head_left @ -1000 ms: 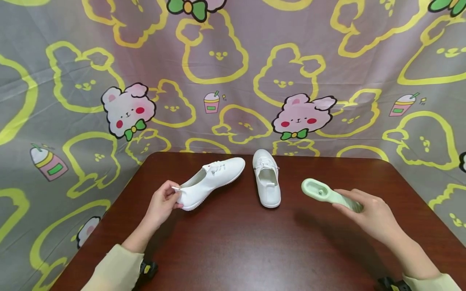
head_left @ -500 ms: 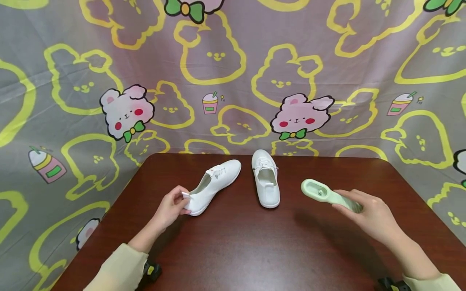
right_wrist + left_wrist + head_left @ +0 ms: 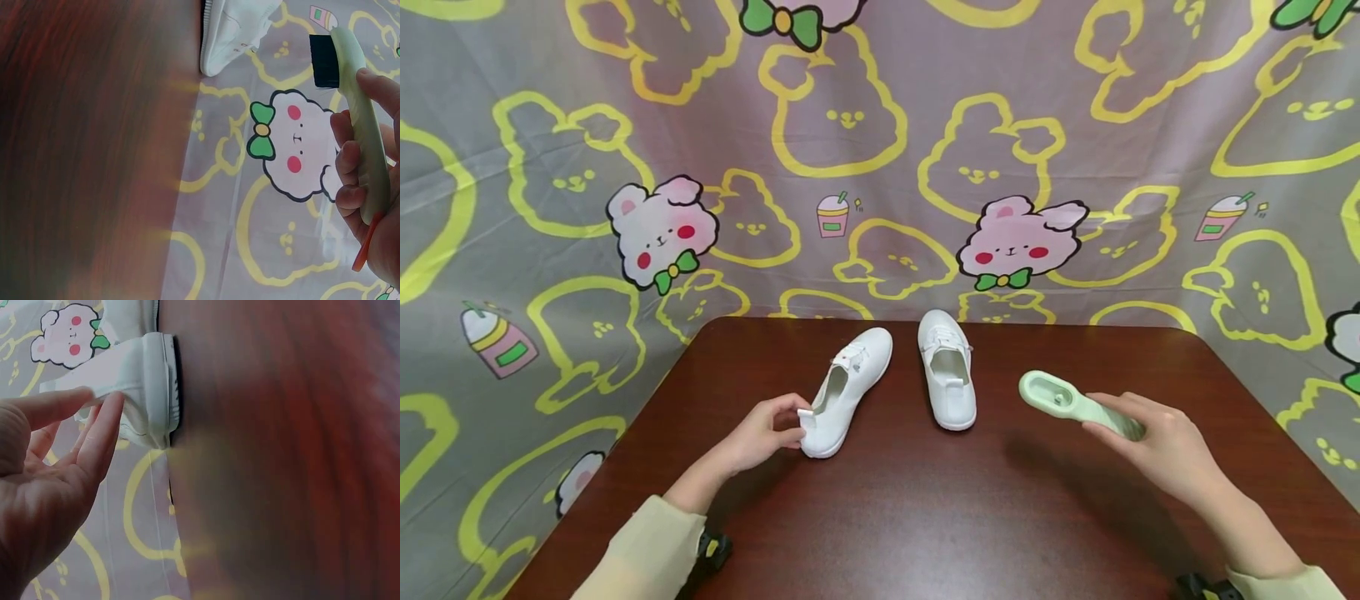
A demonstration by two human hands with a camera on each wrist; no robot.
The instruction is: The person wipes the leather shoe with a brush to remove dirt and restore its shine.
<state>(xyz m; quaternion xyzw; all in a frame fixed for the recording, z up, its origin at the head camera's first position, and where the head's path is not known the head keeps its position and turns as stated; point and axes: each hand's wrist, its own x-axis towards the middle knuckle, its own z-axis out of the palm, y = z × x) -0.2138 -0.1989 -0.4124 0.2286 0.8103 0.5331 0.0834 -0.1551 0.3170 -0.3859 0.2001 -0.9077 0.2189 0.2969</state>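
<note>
Two white lace-up shoes are on the brown table, toes pointing to the back. My left hand (image 3: 765,435) holds the left shoe (image 3: 842,404) at its heel with thumb and fingers, beside the pull tab. In the left wrist view the fingertips (image 3: 114,400) are at the heel (image 3: 134,381). The right shoe (image 3: 951,383) stands apart, untouched. Above the table on the right, my right hand (image 3: 1161,437) grips a pale green scrubbing brush (image 3: 1078,404) by its handle. The brush's black bristles (image 3: 325,61) show in the right wrist view, pointing down towards the table.
A dark brown table (image 3: 925,517) lies under both shoes. Behind it hangs a grey-pink curtain (image 3: 880,192) with yellow outlines and cartoon rabbits. An orange-red strip (image 3: 367,247) shows by the brush handle's end.
The left shoe has swung round, its heel moving right and nearer, so it lies closer to parallel with the other shoe. My left hand moved along with it. The right hand barely moved.
</note>
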